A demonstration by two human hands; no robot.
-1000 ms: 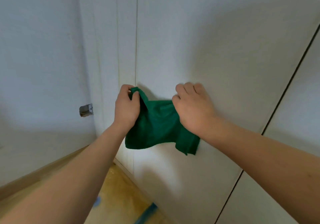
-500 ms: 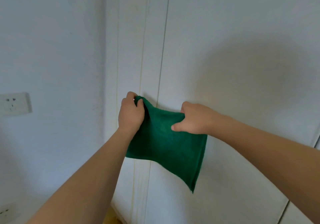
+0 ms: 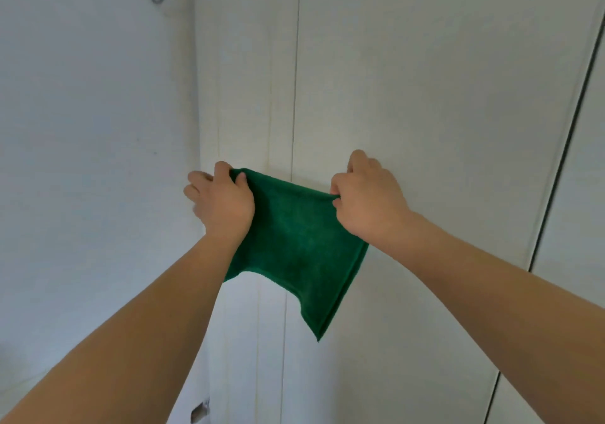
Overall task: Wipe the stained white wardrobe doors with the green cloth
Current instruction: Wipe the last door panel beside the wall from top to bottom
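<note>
Cloth (image 3: 296, 243) now spread flat, top edge stretched between hands, lower corner hanging free before wardrobe door (image 3: 425, 112); a second ago bunched. Left hand (image 3: 222, 204) pinches left corner; right hand (image 3: 366, 201) pinches right corner. View raised up the door. Judgement: cloth opened out, wiping stroke not begun. Wall (image 3: 91, 129) at left.

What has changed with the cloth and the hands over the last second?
The bunched green cloth has been pulled open: the left hand and right hand moved apart and upward, stretching its top edge. Both still pinch it, in front of the white wardrobe door.
</note>
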